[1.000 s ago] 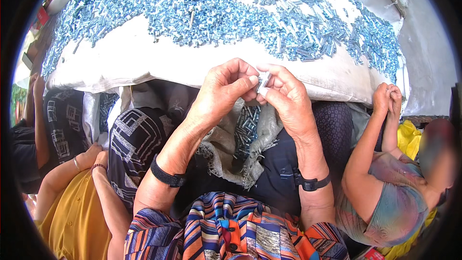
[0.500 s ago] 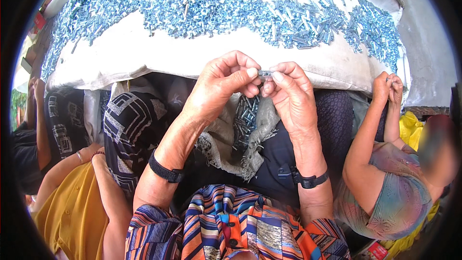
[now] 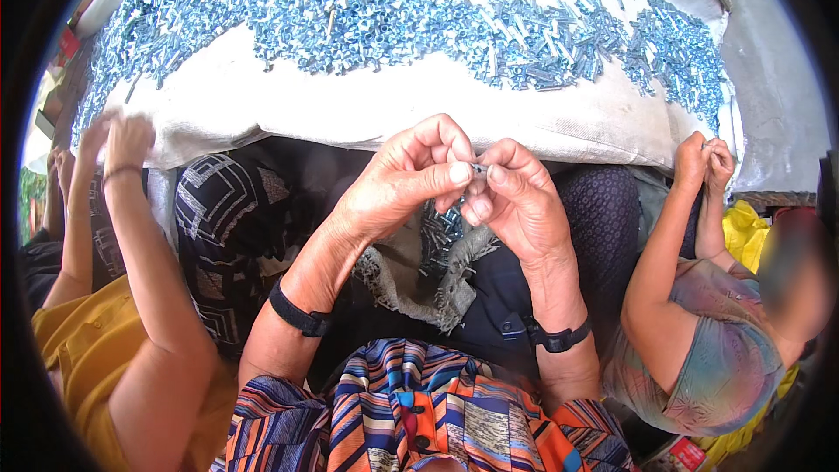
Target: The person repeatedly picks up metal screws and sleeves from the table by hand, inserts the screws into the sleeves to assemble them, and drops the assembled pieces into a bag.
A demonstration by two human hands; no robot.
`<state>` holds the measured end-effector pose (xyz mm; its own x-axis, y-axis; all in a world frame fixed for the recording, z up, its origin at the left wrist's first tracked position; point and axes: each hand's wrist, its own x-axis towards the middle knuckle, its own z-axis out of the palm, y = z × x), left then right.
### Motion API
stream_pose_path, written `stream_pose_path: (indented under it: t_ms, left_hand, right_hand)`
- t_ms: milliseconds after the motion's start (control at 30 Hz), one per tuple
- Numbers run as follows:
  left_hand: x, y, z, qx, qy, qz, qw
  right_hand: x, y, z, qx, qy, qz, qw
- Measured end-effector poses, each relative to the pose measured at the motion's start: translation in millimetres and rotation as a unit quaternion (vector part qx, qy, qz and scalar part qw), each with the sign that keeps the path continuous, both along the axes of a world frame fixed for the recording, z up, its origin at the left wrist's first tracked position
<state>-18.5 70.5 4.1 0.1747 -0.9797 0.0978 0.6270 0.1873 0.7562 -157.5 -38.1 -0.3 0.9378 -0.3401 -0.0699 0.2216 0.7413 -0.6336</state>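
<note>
we see a raised work surface covered with a coarse white cloth that sags over its near edge. to the right of it stands a pale grey wall, rough and stained. at the far left, a narrow strip of green foliage shows in bright daylight. light is strong and even across the cloth, with deep shade beneath the surface edge. we cannot make out the floor.

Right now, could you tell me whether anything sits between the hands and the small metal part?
Nothing visible does: the left hand and right hand both pinch the small metal part directly between fingertips.
</note>
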Motion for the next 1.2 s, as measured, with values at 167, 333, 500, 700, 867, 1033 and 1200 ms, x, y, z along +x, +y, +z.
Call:
stream_pose_path:
  t_ms: [167, 333, 500, 700, 867, 1033, 1200]
  left_hand:
    - [-1.5, 1.1, -5.9, 0.005, 0.006, -0.022, 1.000]
    - [31.4, -1.4, 3.1, 0.107, -0.173, -0.019, 0.979]
    - [42.8, -45.3, -2.6, 0.146, -0.578, 0.216, 0.774]
    - [44.4, -82.1, -23.5, 0.117, -0.727, 0.283, 0.615]
    - [44.5, -93.6, -22.3, 0.118, -0.719, 0.296, 0.618]
    - [46.8, -84.7, -11.0, 0.123, -0.697, 0.286, 0.646]
    - [63.0, -58.7, 2.1, 0.189, -0.355, 0.185, 0.897]
  right_hand:
    - [-3.5, -1.8, -3.4, 0.006, -0.023, 0.047, 0.999]
    - [-8.2, -13.3, 15.2, -0.238, 0.088, 0.034, 0.967]
    - [9.3, -39.5, 24.4, -0.536, 0.218, -0.114, 0.807]
    - [60.8, -78.9, 19.5, -0.770, 0.254, -0.239, 0.535]
    - [79.4, -87.5, 15.3, -0.824, 0.313, -0.195, 0.430]
    - [80.6, -84.1, 6.4, -0.797, 0.313, -0.213, 0.471]
    - [67.9, -67.2, 13.6, -0.745, 0.217, -0.275, 0.567]
